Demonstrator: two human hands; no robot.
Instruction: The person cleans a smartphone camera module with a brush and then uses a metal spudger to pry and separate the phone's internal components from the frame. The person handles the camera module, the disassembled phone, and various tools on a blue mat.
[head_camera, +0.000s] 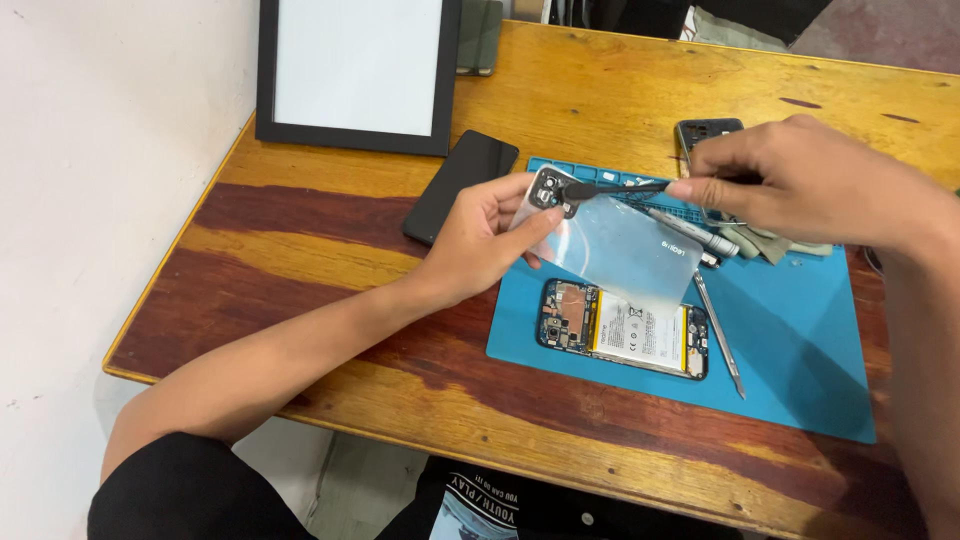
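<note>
My left hand (478, 238) holds a pale, glossy phone back cover (620, 250) by its camera end, tilted above the blue work mat (800, 340). My right hand (810, 180) grips a thin black brush-like tool (610, 188) whose tip touches the cover's camera window (550, 190). Below the cover, an opened phone (622, 329) lies flat on the mat with its battery and circuit board showing.
A black phone (460, 185) lies face down left of the mat. A dark-framed white panel (358, 70) leans at the back. A screwdriver (690, 232), metal pry tool (720, 335), cloth (770, 242) and another dark phone (705, 135) sit on the mat's far side. The table edge runs near me.
</note>
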